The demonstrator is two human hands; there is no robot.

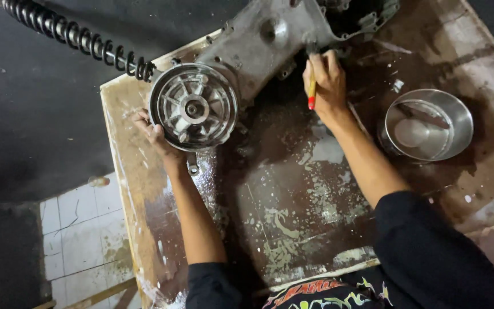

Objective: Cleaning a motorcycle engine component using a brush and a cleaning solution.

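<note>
A grey metal engine casing (258, 46) lies across the far part of a stained wooden workbench (293, 194). At its near left end sits a round spoked hub (194, 107). My left hand (154, 134) grips the hub's left rim from below. My right hand (326, 80) is shut on a brush with a yellow and red handle (311, 94), its tip against the casing's dark inner side. A black coil spring (75, 37) runs from the hub toward the upper left.
A steel bowl (427, 123) with some liquid stands on the bench to the right of my right hand. The bench's left edge drops to a dark floor and pale tiles (81, 229). My black sleeves are at the bottom.
</note>
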